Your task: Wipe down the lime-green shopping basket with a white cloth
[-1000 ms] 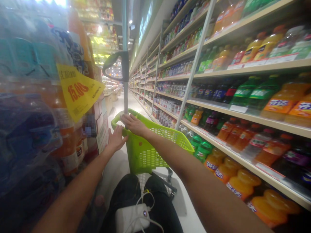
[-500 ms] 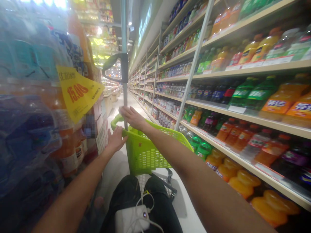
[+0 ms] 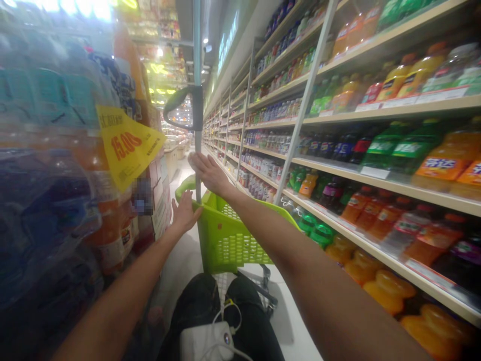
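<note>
While the left hand [image 3: 184,213], fingers straight and thumb apart, is at the rim of the green basket [image 3: 238,233] beyond the knees [image 3: 244,293], the right hand [image 3: 211,174] hovers by the pole [image 3: 198,145], fingers slightly spread; the basket looks light, stiff, best gripped by its rim.

The single view comes from a camera worn on the person's head, facing forward along the supermarket aisle [image 3: 185,173] and angled down, with the dark trousers [image 3: 195,306] close below at the bottom edge. The left hand [image 3: 185,213] and right hand [image 3: 211,174] come near mid-view, before the green shopping basket [image 3: 236,243]. Wrapped bottles [image 3: 47,95] crowd close on the left; drink shelves [image 3: 424,197] recede along the right.
</note>
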Demonstrator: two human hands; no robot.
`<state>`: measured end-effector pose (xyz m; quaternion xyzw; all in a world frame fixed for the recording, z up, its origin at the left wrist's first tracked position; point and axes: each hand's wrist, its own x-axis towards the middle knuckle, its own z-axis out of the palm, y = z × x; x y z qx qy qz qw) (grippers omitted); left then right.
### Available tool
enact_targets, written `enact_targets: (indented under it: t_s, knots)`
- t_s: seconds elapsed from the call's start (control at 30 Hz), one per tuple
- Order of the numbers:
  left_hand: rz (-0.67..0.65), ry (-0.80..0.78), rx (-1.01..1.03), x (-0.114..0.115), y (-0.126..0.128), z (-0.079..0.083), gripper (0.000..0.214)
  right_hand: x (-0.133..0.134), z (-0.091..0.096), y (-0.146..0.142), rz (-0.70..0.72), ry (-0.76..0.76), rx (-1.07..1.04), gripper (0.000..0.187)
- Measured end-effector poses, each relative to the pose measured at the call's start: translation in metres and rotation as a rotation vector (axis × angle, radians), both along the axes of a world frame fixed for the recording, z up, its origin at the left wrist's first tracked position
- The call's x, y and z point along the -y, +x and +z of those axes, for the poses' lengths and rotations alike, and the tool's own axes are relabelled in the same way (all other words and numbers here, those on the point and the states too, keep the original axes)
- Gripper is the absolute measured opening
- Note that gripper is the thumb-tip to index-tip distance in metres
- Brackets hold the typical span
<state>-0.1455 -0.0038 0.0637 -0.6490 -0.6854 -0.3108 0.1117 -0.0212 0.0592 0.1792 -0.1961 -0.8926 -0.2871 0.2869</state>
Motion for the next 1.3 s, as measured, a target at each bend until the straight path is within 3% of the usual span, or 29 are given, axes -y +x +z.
enact_targets:
  t_s: [0.2, 0.27, 0.33, 0.5, 0.6, 0.67, 0.83, 0.93, 1.0, 1.2, 1.3]
  knots:
    - [0.016, -0.006, 0.029, -0.003, -0.004, -0.005, 0.067, -0.005, -0.045, 0.004, 0.071, 0.016, 0.180, 0.054]
    - [0.031, -0.020, 0.031, -0.003, -0.006, -0.006, 0.067, -0.008, -0.050, 0.004, 0.089, 0.018, 0.213, 0.054]
    - [0.036, -0.033, 0.025, -0.003, -0.007, -0.006, 0.067, -0.010, -0.044, 0.003, 0.097, 0.020, 0.191, 0.055]
    - [0.013, -0.045, 0.021, -0.005, -0.005, -0.005, 0.067, -0.013, -0.003, 0.000, 0.062, 0.023, 0.024, 0.056]
    - [0.000, -0.042, 0.024, -0.004, -0.003, -0.004, 0.067, -0.011, 0.003, -0.001, 0.044, 0.015, 0.004, 0.056]
    - [-0.002, -0.032, 0.032, -0.004, -0.003, -0.004, 0.067, -0.009, -0.008, 0.000, 0.037, 0.007, 0.044, 0.056]
    - [0.010, 0.014, 0.059, -0.008, -0.009, -0.009, 0.070, -0.006, -0.055, 0.004, 0.066, -0.003, 0.179, 0.053]
    - [0.022, 0.041, 0.061, -0.012, -0.013, -0.012, 0.071, -0.009, -0.065, 0.005, 0.086, 0.019, 0.206, 0.049]
    - [0.014, 0.056, 0.048, -0.015, -0.013, -0.011, 0.071, -0.011, -0.056, 0.004, 0.087, 0.046, 0.180, 0.050]
    - [0.000, 0.090, 0.036, -0.014, -0.006, 0.000, 0.071, -0.012, 0.001, 0.002, 0.017, 0.075, -0.040, 0.056]
    - [0.008, 0.133, 0.021, -0.015, -0.006, 0.002, 0.072, -0.010, 0.000, 0.004, 0.008, 0.055, -0.024, 0.055]
